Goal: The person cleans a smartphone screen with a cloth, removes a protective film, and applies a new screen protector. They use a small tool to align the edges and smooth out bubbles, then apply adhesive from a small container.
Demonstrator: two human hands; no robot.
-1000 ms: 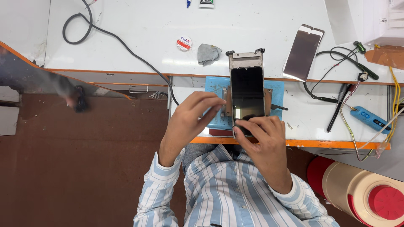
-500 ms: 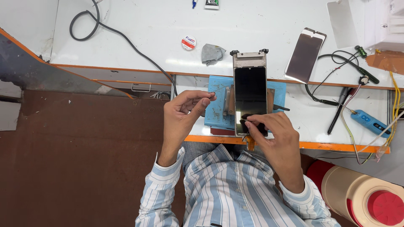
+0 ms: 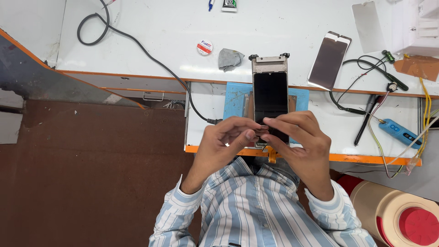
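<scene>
- Head view, looking straight down: the left hand (image 3: pixel 226 144) and the right hand (image 3: pixel 299 144) come together over the near edge of the bench, fingertips almost touching.
- Both hands pinch at the same small spot, at the bottom end of a black phone screen (image 3: pixel 270 98). Something tiny may be held between the fingers, but it is too small to tell.
- The left hand is bent and closed in a pinch. The right hand is also curled, with its fingers lying over the bottom end of the screen.
- The phone screen sits in a grey metal frame (image 3: pixel 270 63). It lies just beyond the hands, away from the person. Its long side runs straight away from the body, from the bench edge toward the back of the table.
- Both hands are about equally near it, but the right hand covers more of it.
- Under the frame is a blue mat (image 3: pixel 235 98), on the lower white bench (image 3: pixel 320 137) with an orange edge.
- To the left, a thick black cable (image 3: pixel 151 57) snakes across the upper table.
- Behind the frame lie a crumpled grey cloth (image 3: pixel 229 58) and a small round tin (image 3: pixel 205 47).
- To the right sit another dark phone panel (image 3: pixel 328 61), thin black wires, a black pen-like tool (image 3: pixel 366 121) and a small blue gadget (image 3: pixel 402 132).
- Down by the right corner is a big roll of tan tape with a red middle (image 3: pixel 402 215).
- The person wears a blue and white striped shirt (image 3: pixel 260 210).
</scene>
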